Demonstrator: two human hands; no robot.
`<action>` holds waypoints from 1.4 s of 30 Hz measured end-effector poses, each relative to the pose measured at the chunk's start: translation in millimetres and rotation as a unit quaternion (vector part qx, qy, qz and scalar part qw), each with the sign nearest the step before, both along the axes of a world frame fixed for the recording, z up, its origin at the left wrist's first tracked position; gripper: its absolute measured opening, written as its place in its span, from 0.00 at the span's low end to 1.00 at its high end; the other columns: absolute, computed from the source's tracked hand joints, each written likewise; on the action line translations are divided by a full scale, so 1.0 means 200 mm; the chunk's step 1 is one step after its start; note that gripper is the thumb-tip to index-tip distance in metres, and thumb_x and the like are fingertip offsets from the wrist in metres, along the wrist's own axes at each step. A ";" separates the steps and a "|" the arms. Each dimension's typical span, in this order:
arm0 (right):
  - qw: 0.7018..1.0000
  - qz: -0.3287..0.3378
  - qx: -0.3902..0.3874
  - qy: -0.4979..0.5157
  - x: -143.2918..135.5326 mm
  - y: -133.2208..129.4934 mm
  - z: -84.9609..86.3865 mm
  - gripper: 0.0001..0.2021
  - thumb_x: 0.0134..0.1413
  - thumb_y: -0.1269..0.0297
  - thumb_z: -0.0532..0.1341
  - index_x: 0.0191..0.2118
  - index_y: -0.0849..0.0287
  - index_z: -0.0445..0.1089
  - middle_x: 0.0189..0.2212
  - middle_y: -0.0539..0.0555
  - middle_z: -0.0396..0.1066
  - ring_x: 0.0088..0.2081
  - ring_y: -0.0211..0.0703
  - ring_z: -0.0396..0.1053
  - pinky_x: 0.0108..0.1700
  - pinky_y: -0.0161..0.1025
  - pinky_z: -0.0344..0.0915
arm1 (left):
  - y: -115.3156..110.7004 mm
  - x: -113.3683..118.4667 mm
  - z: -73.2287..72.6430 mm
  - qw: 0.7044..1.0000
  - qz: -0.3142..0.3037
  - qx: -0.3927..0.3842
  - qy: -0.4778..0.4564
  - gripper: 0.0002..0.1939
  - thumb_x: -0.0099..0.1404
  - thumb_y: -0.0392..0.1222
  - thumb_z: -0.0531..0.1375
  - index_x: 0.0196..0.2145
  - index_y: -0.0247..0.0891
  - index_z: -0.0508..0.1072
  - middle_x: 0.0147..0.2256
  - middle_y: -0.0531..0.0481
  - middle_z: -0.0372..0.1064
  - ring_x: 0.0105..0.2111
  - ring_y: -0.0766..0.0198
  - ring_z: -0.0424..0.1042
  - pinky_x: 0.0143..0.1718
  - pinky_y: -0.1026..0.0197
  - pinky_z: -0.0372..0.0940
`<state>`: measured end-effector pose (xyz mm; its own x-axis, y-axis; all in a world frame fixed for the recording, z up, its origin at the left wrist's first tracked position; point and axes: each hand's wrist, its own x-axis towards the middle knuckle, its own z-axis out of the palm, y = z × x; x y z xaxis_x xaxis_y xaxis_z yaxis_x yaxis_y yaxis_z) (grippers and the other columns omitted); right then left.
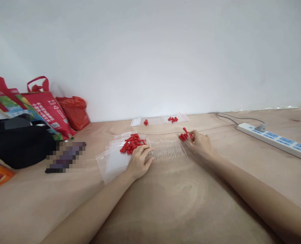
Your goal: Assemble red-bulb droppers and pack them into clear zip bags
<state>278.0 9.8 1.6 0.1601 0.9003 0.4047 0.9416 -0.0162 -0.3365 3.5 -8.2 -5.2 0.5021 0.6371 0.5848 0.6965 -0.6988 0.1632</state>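
My right hand [201, 145] pinches a dropper, a thin clear tube topped by a red rubber bulb [185, 130]. Just under it lies a small group of red-bulbed pieces [183, 137]. My left hand [139, 162] rests open at the left end of a row of slender clear tubes [167, 149], its fingers and thumb apart. Against its fingertips sits a heap of red rubber bulbs [132, 144], lying on flat clear zip bags [115, 159]. What lies under my left palm is hidden.
By the wall are a small bag with red bulbs [173, 119] and more tubes [156, 121]. A white power strip [275, 139] with a grey cable lies at right. At left stand red carrier bags [47, 108], a black cloth bag [23, 145] and a pixelated dark object [67, 157].
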 end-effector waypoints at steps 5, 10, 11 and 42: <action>0.998 -0.027 -0.055 -0.033 0.03 0.02 -0.04 0.08 0.52 0.64 0.48 0.35 0.60 0.61 0.27 0.54 0.70 0.31 0.45 0.66 0.36 0.40 0.47 | 0.00 0.00 0.01 1.000 0.013 -0.011 0.008 0.10 0.57 0.38 0.55 0.39 0.37 0.67 0.39 0.45 0.64 0.41 0.57 0.63 0.42 0.54 0.58; 0.997 -0.036 -0.053 -0.044 0.02 0.02 -0.04 0.11 0.52 0.59 0.49 0.34 0.60 0.62 0.29 0.54 0.70 0.31 0.45 0.66 0.38 0.41 0.48 | -0.01 0.01 0.01 0.998 0.060 -0.009 0.010 0.08 0.57 0.39 0.56 0.36 0.38 0.68 0.36 0.47 0.66 0.39 0.57 0.63 0.40 0.54 0.57; 0.997 -0.030 -0.047 -0.047 0.01 0.02 -0.03 0.11 0.52 0.58 0.49 0.33 0.60 0.63 0.30 0.55 0.70 0.33 0.45 0.66 0.38 0.41 0.48 | -0.01 0.01 0.01 0.997 0.081 -0.008 0.005 0.06 0.57 0.39 0.56 0.34 0.38 0.68 0.35 0.48 0.66 0.38 0.57 0.64 0.40 0.55 0.57; 0.984 0.021 -0.132 -0.116 -0.16 -0.04 -0.01 0.12 0.52 0.65 0.48 0.30 0.64 0.66 0.29 0.64 0.70 0.33 0.51 0.67 0.38 0.48 0.52 | 0.31 0.09 0.15 0.940 0.326 -0.081 0.067 0.12 0.52 0.45 0.55 0.17 0.37 0.69 0.32 0.40 0.65 0.39 0.45 0.61 0.37 0.45 0.56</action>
